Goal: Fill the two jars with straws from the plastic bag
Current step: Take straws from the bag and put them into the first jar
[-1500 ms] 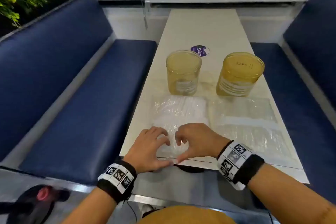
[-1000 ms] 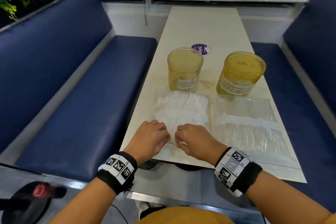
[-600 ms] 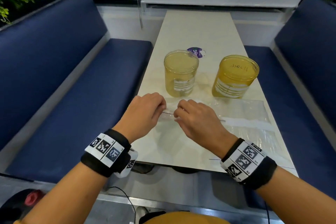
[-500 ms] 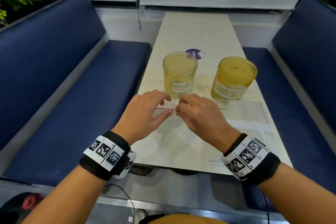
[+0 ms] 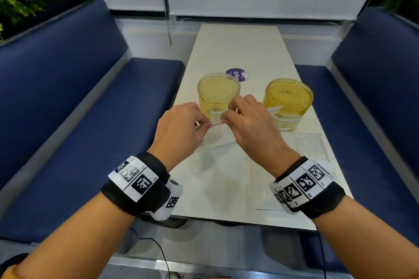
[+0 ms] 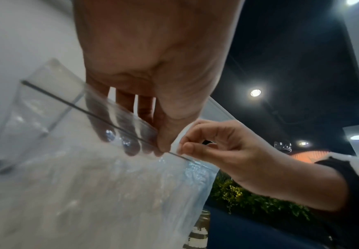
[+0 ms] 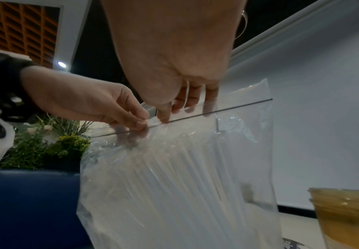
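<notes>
Above table (image 5: 233, 56) — left hand (image 5: 179, 129), right hand (image 5: 251, 122) raised, both pinching straw bag (image 7: 174, 176) top edge.

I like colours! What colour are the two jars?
The jars are see-through yellow, best in the head view.

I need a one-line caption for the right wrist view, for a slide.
Both hands, right hand and left hand, pinch the top edge of the plastic bag holding white straws, beside a yellow jar.

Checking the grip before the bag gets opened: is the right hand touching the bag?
Touching. The right wrist view shows the right hand pinching the bag at its dark seal line, beside the left hand.
</notes>
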`<act>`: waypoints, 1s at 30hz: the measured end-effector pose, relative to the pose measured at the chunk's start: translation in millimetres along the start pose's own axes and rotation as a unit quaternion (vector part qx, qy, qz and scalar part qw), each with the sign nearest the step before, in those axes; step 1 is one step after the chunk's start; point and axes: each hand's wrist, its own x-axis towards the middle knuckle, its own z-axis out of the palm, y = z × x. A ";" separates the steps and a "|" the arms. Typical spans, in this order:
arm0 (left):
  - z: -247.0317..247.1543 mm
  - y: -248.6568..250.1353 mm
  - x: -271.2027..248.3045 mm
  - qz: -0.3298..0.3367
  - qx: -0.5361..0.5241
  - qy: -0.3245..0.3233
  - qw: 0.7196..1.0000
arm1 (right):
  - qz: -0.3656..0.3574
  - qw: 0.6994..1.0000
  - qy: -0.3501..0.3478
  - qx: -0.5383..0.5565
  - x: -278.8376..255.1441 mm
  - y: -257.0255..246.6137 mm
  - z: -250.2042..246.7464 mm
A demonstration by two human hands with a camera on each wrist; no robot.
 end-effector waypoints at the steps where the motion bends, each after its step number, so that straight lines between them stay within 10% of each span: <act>1: -1.1 1.5 2.3 -0.014 -0.009 -0.008 1.000 | -0.006 1.000 0.009 -0.006 -0.3 0.8 1.3; 12: 5.2 11.2 14.4 -0.063 -0.127 -0.083 0.986 | -0.067 0.989 0.132 -0.014 -18.0 1.9 4.3; 22: 19.2 29.1 1.5 -0.142 -0.169 -0.034 0.975 | -0.047 0.994 0.097 -0.020 -34.2 -1.6 8.2; 30: 28.4 21.7 9.9 -0.125 -0.153 -0.117 0.973 | -0.050 0.991 0.110 -0.056 -41.5 2.4 11.0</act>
